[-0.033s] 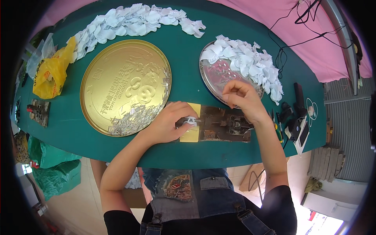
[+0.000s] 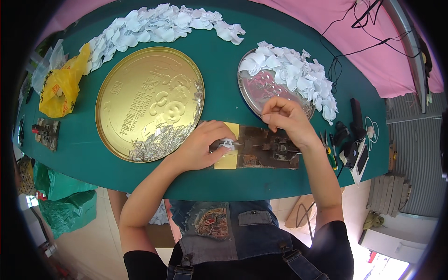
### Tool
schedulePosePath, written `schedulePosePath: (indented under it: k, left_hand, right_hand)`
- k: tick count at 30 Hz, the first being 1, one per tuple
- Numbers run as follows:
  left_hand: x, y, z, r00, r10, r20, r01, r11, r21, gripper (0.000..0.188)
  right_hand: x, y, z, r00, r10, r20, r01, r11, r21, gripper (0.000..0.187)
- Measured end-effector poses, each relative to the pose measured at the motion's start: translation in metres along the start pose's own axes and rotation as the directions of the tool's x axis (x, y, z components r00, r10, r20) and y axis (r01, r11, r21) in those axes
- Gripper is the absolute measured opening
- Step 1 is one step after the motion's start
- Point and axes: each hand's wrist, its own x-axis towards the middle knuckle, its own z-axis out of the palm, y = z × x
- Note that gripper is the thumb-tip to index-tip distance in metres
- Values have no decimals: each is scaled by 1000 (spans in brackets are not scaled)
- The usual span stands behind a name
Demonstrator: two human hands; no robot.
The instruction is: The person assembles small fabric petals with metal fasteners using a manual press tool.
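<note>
White piece is sitting at the centre of the frame. Green table is filling most of the view. On its left side, a gold tray is lying beside the left hand, probably for easy reach. One pile of white scraps is curving along the upper left; a silver tray, right of centre, is bearing a second heap. Below that tray, a dark board is supporting the work. The left hand is pinching the white piece, seemingly to steady it. The right hand is hanging right of centre, thumb and forefinger curling toward each other; whether they are gripping anything, I cannot tell. Yellow sheet is lying across the board's left part, perhaps as a clean backing. Metal fixture is occupying its right end. Tiny pins are massing along the gold tray's lower right.
</note>
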Motion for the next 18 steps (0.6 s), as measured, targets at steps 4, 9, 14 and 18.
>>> schedulePosePath:
  k: [4, 9, 14, 18]
  left_hand:
    - [0, 1, -1, 1000, -5, 2, 5, 1000, 8, 26]
    - [-1, -1, 1, 1000, -10, -3, 10, 1000, -9, 27]
    - [-1, 0, 1, 1000, -15, -2, 15, 1000, -5, 27]
    - [0, 1, 0, 1000, -11, -1, 11, 1000, 2, 27]
  right_hand:
    - [3, 5, 18, 997, 30, 72, -34, 997, 64, 17]
    - [6, 4, 25, 993, 57, 105, -51, 997, -60, 17]
    - [3, 2, 24, 998, 32, 58, -27, 996, -83, 15]
    - [0, 2, 20, 998, 22, 59, -20, 999, -32, 15]
